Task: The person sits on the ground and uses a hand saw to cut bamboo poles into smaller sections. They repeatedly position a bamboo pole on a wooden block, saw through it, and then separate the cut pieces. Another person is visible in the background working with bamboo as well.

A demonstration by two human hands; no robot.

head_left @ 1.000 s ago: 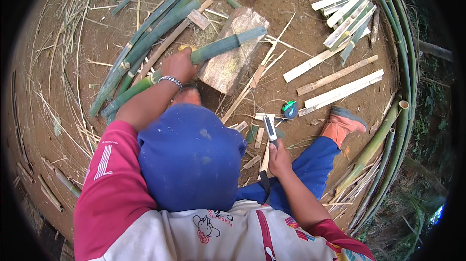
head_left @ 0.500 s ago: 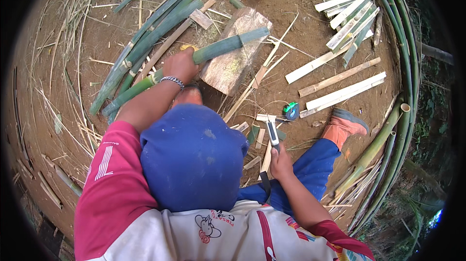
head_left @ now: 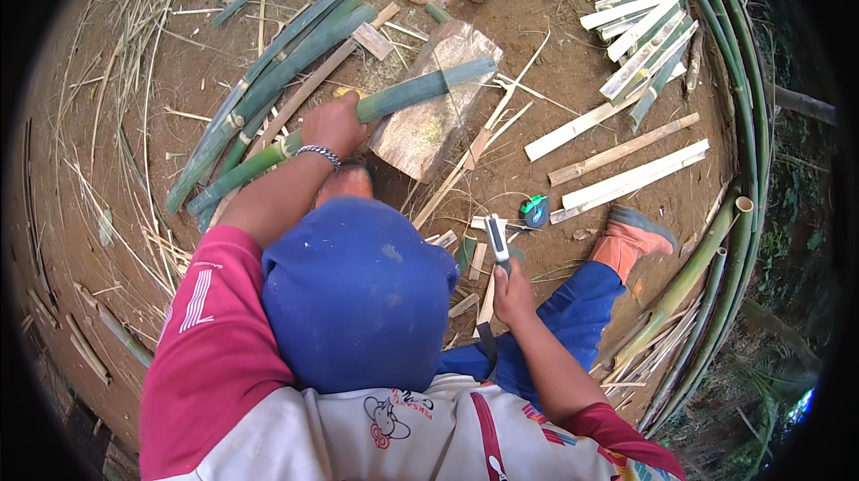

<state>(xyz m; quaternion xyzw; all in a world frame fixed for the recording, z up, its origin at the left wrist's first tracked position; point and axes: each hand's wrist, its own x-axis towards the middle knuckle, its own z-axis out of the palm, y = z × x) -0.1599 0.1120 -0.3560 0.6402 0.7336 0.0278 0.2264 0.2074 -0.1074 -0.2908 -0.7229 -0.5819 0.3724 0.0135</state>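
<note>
My left hand (head_left: pixel 334 126) is closed round a green bamboo piece (head_left: pixel 404 99), which slants up to the right. Its far end lies across a wooden block (head_left: pixel 413 135), and its near end extends to the lower left past my wrist. In my right hand (head_left: pixel 514 296) is a hand tool (head_left: pixel 497 240) with a dark grip and a pale, slotted upper part; I cannot make out its exact kind. The tool points away from me, above small bamboo scraps. Just right of its tip lies a black and green tape measure (head_left: pixel 535 211).
Pale split bamboo strips (head_left: pixel 640 38) are heaped at the far right, with more strips (head_left: pixel 631 179) nearer. Green bamboo lengths (head_left: pixel 268 78) lie left of the block. Long bent poles (head_left: pixel 756 123) line the right edge. My orange boot (head_left: pixel 631 239) rests on the dirt.
My right hand and the tool have shifted slightly up and left, and the tool has tilted. The left hand keeps its hold on the bamboo in nearly the same place.
</note>
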